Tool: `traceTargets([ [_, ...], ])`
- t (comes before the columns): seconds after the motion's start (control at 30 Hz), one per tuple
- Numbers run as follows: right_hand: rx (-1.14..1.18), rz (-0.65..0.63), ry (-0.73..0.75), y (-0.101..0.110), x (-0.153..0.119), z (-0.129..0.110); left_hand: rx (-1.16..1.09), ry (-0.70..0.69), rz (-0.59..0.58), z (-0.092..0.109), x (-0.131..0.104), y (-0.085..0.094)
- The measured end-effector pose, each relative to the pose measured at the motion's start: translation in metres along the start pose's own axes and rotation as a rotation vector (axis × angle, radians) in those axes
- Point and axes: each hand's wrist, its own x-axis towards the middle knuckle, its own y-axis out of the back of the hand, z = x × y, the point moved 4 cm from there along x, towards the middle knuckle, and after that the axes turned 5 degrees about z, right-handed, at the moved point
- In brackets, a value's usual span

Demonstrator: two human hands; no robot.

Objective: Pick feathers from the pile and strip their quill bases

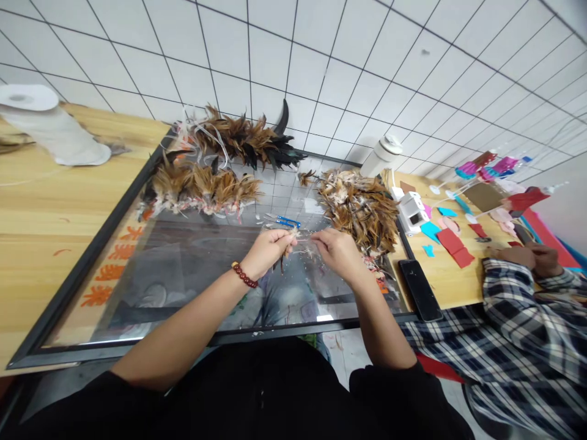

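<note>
Above the glass-topped black frame (183,256), my left hand (269,252) pinches a small feather bundle (296,233), its brown tips hanging below the fingers. My right hand (338,252) is closed just to the right, its fingertips at a thin pale strand that spans the gap between the hands. Blue thread snips (288,221) lie on the glass just beyond my left hand. A large pile of brown feathers (362,211) is beyond my right hand. Two rows of brown feathers, a nearer one (206,186) and a farther one (247,140), lie at the back left.
A white roll (68,131) stands at the far left. At the right are a white bottle (383,153), a white device (411,212), a black phone (419,290) and red and blue pieces (452,241). A person in a plaid shirt (518,318) sits at the right.
</note>
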Motion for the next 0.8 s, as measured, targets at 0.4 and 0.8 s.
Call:
traceTargets([
  [0.4,0.175,-0.047,0.085,0.011,0.001,-0.017,0.585,-0.263,0.078,0.01,-0.001,0.007],
  [0.8,0.23,0.072,0.156,-0.024,0.02,0.005,0.53,-0.415,-0.238,0.015,-0.01,-0.008],
])
